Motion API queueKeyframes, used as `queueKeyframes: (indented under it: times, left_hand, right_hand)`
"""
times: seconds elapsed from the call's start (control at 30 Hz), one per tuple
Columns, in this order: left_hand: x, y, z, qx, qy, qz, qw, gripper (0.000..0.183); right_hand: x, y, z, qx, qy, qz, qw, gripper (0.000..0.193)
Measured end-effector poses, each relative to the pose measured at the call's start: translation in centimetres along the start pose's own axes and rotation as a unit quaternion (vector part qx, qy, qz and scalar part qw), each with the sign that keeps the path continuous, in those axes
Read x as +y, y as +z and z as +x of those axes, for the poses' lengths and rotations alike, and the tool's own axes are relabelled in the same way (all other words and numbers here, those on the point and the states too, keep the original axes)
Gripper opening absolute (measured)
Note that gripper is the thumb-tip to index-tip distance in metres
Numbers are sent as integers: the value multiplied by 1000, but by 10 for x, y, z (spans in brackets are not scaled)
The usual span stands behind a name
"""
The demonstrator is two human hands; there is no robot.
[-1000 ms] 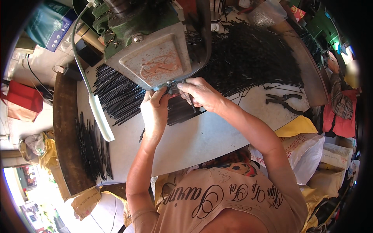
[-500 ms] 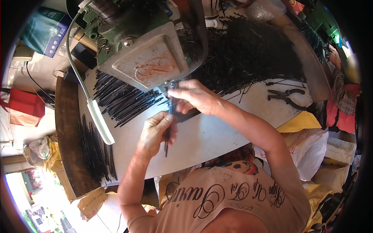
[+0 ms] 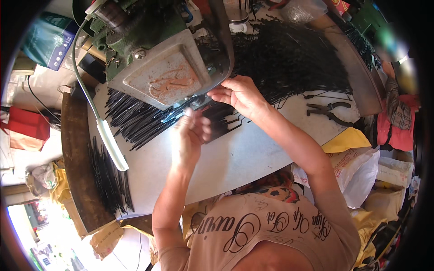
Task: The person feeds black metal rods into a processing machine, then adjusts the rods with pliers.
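A green machine with a grey, rust-marked cover plate [image 3: 160, 74] overhangs the worktable [image 3: 235, 158]. My right hand [image 3: 239, 95] is beside its lower edge, thumb and fingers pinched together; whatever lies between them is hidden. Just below the machine's tip is my left hand [image 3: 193, 128], its fingers smeared by motion, so its grip does not show. Behind it, thin black rods [image 3: 135, 118] lie side by side under the machine. A large tangled heap of bent black rods [image 3: 294, 58] spreads out beyond my right hand.
Dark-handled pliers [image 3: 329, 112] rest on the table's right. A white lamp tube on a bent stem [image 3: 112, 143] hangs at the left. More rods [image 3: 108, 178] lie along the brown raised rim [image 3: 81, 176]. White and yellow sacks [image 3: 355, 169] stand at the lower right.
My left hand has moved up toward the machine's tip, and the black rods it held no longer show in it. My right hand has shifted right and slightly up, away from the tip.
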State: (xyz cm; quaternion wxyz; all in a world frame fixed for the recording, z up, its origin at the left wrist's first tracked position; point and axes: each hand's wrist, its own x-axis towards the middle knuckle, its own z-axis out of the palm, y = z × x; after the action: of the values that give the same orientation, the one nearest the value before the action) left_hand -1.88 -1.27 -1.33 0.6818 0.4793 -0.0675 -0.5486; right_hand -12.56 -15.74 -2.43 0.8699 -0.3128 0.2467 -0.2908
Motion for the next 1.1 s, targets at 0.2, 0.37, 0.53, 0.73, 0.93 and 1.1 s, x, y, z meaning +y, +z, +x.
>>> queueKeyframes:
  times: [0.2, 0.37, 0.53, 0.73, 0.93, 1.1]
  left_hand:
    - [11, -10, 27, 22, 83, -13, 996, 26]
    - [11, -14, 28, 31, 83, -19, 996, 23]
    - [2, -5, 27, 60, 87, -44, 993, 25]
    - [1, -1, 22, 77, 98, -58, 991, 25]
    - [10, -2, 19, 36, 84, -2, 996, 23]
    - [26, -4, 11, -42, 35, 49, 997, 22]
  right_hand:
    - [2, 7, 0, -6, -15, 1, 1000, 16]
    - [5, 15, -2, 11, -31, 7, 999, 18]
    - [8, 13, -5, 30, -16, 12, 999, 17]
    - [8, 0, -9, 5, -1, 32, 999, 27]
    - [-72, -49, -50, 24, -23, -403, 914, 27]
    - [-120, -95, -74, 97, -149, -816, 550, 21]
